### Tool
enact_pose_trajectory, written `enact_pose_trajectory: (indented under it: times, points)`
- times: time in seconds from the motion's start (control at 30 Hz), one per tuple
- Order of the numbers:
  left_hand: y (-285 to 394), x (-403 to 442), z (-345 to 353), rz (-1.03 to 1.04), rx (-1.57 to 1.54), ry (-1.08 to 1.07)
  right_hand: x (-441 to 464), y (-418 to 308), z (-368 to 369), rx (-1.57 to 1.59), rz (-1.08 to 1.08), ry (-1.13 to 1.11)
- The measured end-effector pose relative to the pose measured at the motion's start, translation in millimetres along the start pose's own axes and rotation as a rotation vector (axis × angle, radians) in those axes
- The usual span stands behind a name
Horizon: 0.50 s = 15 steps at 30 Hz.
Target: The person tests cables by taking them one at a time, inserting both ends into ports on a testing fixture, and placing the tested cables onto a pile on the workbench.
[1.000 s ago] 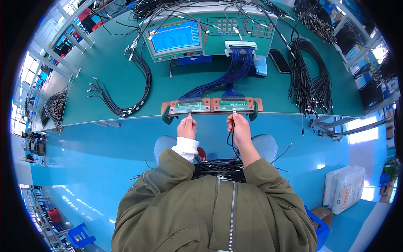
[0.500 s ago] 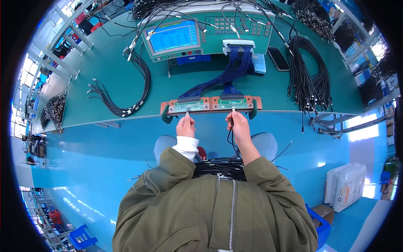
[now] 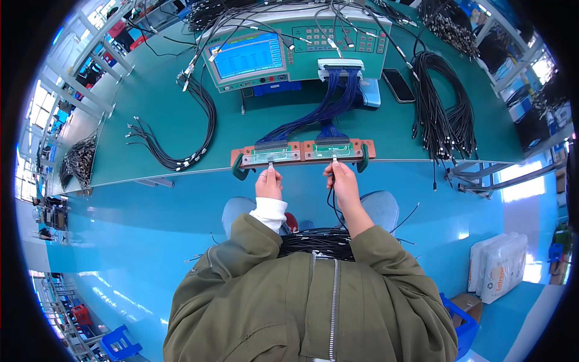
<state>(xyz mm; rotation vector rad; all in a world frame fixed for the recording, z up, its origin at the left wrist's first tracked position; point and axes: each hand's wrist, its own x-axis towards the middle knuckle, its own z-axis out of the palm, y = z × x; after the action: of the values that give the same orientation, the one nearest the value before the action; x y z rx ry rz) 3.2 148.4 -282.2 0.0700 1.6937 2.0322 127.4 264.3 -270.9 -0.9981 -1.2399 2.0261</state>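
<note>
My left hand [image 3: 269, 183] is closed, pinching a small cable connector [image 3: 271, 164] at the front edge of the left test board [image 3: 271, 153]. With thumb and fingers together, my right hand [image 3: 344, 181] grips a black cable [image 3: 331, 202] by its plug, which meets the front of the right test board [image 3: 330, 149]. Both boards sit on an orange-brown fixture [image 3: 236, 154] at the table's front edge, held by green clamps [image 3: 362, 158]. Whether either plug is fully seated I cannot tell. Dark blue wires [image 3: 313, 114] run from the boards to a green-and-white tester [image 3: 301, 54].
A cable bundle [image 3: 208, 130] curves across the green table [image 3: 139, 102] at left. A phone [image 3: 398, 85] and a thick bundle of black cables [image 3: 446, 108] lie at right, the bundle's ends overhanging the edge. More black cables [image 3: 316, 242] rest across my lap.
The tester's screen has switched from a message to rows of a table. My left hand has shifted very slightly toward me and right; the right hand stays at its board.
</note>
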Motion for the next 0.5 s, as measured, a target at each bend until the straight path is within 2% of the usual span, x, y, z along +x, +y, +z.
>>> enact_pose_trajectory:
  times: [0.43,0.5]
  points:
    - [1.1,8.6,-2.4,-0.046,-0.025,-0.025,2.1,-2.1,-4.1,-0.068,-0.024,-0.014]
    - [8.4,17.9,-11.0,-0.105,0.024,-0.109,3.4,-4.7,-7.8,-0.076,0.000,-0.046]
